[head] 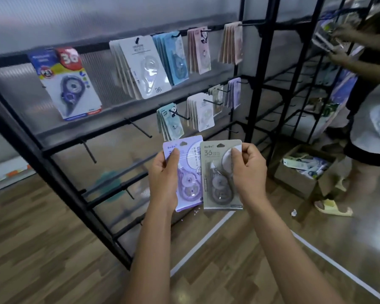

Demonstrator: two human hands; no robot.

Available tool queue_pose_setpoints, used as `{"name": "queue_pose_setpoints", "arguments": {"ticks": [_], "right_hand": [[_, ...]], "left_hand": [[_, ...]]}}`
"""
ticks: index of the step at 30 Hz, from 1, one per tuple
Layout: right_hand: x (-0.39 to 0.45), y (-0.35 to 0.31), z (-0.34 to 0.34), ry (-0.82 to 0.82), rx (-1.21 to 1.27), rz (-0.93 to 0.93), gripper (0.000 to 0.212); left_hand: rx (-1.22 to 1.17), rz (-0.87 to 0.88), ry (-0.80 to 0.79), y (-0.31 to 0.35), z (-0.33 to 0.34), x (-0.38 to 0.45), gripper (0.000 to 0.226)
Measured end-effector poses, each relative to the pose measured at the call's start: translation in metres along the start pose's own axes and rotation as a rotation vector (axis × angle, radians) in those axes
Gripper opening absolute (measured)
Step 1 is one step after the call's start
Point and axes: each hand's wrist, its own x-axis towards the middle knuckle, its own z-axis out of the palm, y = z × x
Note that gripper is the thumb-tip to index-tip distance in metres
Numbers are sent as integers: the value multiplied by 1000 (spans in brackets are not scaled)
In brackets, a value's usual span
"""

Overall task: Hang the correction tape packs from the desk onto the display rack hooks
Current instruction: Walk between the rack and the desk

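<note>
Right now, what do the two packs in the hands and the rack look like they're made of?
Purple pack and grey pack: printed card backing, probably matte, under a clear glossy plastic blister that shows glare and the tape dispenser inside. Display rack: apparently black-painted metal, judging by its thin straight bars and hooks.

A wood-plank floor carries a white tape line. Translucent ribbed wall panels stand behind, under dim bluish light. A cardboard box sits at right.

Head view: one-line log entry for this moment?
left hand: holds purple pack | right hand: holds grey pack | hung: neither | bare hook: rack, up-left
</note>
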Motion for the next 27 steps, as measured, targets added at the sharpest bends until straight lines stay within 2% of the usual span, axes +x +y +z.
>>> {"name": "queue_pose_setpoints", "arguments": {"ticks": [8,16,21,25,27], "right_hand": [[126,41,30,-33,-9,9,2],[244,77,53,-5,-50,4,17],[296,105,62,-55,6,103,20],[339,130,70,-113,50,154,13],[361,144,74,-163,78,178,20]], "left_hand": [[0,35,-30,-24,72,110,15],[67,85,-78,-52,150,219,14],[94,33,-16,-65,175,262,14],[117,47,72,-80,197,292,14],[151,53,138,-88,208,304,17]]}}
